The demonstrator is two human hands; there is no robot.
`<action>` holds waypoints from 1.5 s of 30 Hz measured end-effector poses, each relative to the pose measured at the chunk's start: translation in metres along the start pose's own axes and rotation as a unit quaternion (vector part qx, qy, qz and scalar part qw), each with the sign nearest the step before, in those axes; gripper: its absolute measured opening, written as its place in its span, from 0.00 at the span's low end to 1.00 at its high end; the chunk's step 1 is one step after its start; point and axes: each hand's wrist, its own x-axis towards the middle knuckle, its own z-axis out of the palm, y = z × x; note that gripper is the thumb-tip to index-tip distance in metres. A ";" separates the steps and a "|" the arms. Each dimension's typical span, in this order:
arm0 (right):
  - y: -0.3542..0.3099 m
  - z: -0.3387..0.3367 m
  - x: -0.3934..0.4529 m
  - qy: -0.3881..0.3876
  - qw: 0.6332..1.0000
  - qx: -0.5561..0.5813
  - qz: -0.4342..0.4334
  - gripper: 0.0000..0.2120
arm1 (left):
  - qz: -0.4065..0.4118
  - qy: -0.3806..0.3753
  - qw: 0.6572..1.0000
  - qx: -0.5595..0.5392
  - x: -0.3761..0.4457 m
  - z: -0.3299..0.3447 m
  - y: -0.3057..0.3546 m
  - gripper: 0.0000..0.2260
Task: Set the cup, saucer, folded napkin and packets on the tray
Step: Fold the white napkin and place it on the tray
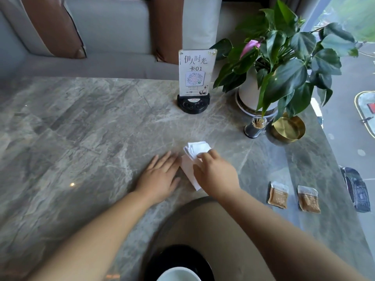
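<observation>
The white napkin [191, 161] is lying on the grey marbled worktop [81, 128], partly folded, its upper end bunched into layers and its lower end spreading flat toward the person. The right hand [215, 173] is lying over the napkin, its grip closing on the paper with thumb and fingers curled against the folded part. The left hand [160, 177] is pressing flat on the worktop just beside the napkin, fingers spread, fingertips touching its left edge, gripping nothing. To the right, well apart from the napkin, two brown packets [278, 195] are lying side by side near the worktop's edge. At the near edge, between the forearms, a white cup [178, 274] is sitting on a dark saucer [176, 254], which is resting on a round tan tray [203, 220]. Farther back, a table card in a black stand [194, 78] is standing upright beside a potted plant [280, 63], with a toothpick holder [254, 127] and a gold bowl [288, 127] in front of the pot.
</observation>
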 end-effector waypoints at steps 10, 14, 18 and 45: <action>-0.010 0.037 -0.017 -0.031 0.996 -0.085 -0.025 0.10 | -0.060 0.095 0.989 -0.100 -0.003 -0.013 -0.014 0.20; -0.009 0.040 -0.022 -0.033 0.988 -0.136 -0.064 0.13 | -0.030 0.121 0.987 -0.097 0.013 -0.025 -0.008 0.22; 0.003 0.031 -0.021 -0.068 0.977 -0.166 -0.115 0.18 | 0.055 0.021 0.998 -0.008 0.052 -0.030 0.009 0.26; 0.037 0.002 0.029 -0.088 0.958 0.149 0.229 0.23 | 0.055 -0.088 0.993 0.047 0.027 0.005 0.012 0.29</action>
